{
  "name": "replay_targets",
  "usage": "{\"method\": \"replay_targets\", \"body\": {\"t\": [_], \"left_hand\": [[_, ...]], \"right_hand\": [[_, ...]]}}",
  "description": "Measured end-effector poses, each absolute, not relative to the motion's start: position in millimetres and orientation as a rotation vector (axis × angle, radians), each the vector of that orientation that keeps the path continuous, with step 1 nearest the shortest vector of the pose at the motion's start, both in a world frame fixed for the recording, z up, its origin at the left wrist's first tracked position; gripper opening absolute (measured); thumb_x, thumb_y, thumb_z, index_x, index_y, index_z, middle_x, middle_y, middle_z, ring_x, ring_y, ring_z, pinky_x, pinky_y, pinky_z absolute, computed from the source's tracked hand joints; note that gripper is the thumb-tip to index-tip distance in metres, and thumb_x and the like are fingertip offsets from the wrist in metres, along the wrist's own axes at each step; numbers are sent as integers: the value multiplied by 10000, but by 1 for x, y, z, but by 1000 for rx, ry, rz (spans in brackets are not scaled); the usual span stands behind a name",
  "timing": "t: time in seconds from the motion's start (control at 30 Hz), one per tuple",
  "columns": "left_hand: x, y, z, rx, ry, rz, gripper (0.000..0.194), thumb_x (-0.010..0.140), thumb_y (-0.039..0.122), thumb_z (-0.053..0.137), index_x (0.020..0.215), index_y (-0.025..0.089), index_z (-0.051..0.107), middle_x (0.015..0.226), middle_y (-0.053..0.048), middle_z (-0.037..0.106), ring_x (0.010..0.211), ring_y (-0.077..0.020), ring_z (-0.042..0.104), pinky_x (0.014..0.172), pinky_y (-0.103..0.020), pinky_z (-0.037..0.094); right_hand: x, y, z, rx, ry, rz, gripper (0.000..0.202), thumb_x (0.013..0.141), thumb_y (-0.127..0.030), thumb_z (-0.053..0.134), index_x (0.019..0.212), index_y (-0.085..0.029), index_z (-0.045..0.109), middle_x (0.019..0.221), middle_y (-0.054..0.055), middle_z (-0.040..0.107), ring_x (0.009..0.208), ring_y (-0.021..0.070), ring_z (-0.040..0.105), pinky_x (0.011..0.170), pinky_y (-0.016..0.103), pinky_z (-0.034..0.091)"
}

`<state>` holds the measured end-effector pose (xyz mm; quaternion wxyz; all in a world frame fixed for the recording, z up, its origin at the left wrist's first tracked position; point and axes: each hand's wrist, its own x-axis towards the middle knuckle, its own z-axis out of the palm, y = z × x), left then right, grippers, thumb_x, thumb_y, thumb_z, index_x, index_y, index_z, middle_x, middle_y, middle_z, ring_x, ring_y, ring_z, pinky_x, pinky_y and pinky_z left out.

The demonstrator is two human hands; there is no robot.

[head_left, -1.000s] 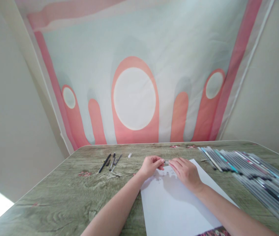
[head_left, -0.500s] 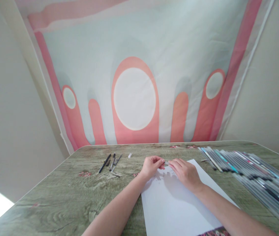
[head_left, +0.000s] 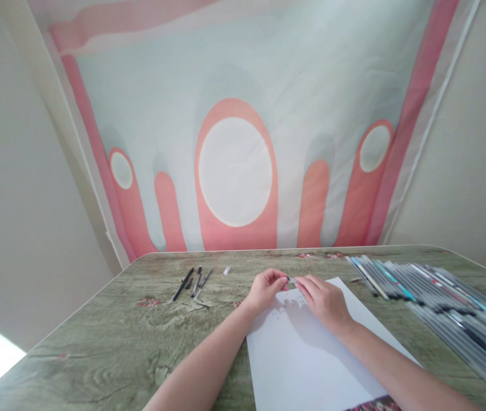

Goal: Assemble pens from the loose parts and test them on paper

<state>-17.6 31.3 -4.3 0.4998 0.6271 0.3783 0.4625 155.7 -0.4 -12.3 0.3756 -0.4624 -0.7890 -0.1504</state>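
"What's right of the right hand [head_left: 323, 301]?"
"Rows of pens [head_left: 435, 291], on the worktop [head_left: 109, 342]."
"Left of the left hand [head_left: 265, 290]?"
"Pen parts [head_left: 192, 283], then a small piece [head_left: 227, 270] nearer that hand."
"The paper [head_left: 306, 365]?"
"Beneath the right hand, extending nearer the wearer."

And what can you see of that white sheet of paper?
The white sheet looks plain and smooth, lying flat at a slight slant on the wood-patterned table. Dark specks dot its far end. The left hand and right hand shade it; I can't tell whether either touches it.
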Motion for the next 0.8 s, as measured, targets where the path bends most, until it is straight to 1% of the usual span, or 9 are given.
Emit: {"method": "replay_targets", "body": {"t": [0.27, 0.5, 0.6, 0.8], "left_hand": [[-14, 29, -8, 1521, 857, 1131, 320, 735, 435, 557, 825, 130, 516, 662, 0, 554, 591, -99, 549, 614, -240, 446], [-14, 29, -8, 1503, 876, 1092, 356, 725, 479, 545, 797, 135, 492, 634, -3, 563, 579, -100, 553, 612, -246, 451], [-12, 30, -9, 1505, 886, 1076, 358, 732, 487, 533, 801, 142, 465, 658, -10, 572, 585, -104, 565, 607, -248, 447], [-11, 21, -6, 1656, 919, 1039, 276, 822, 450, 397, 831, 175, 409, 725, -11, 574, 615, -102, 565, 620, -244, 429]], "right_hand": [[157, 0, -8, -1120, -2000, -429, 221, 874, -231, 414, 919, -177, 623, 790, 55, 635, 761, 147, 572, 681, 242, 392], [157, -1, -7, -1104, -2014, -466, 233, 878, -231, 405, 915, -175, 628, 786, 62, 636, 766, 152, 566, 688, 250, 396], [157, -2, -6, -1107, -2039, -473, 235, 880, -233, 403, 920, -175, 627, 773, 61, 634, 754, 149, 563, 687, 248, 393], [156, -4, -5, -1129, -2054, -471, 222, 876, -226, 414, 919, -174, 626, 765, 56, 629, 755, 148, 558, 681, 248, 385]]}}
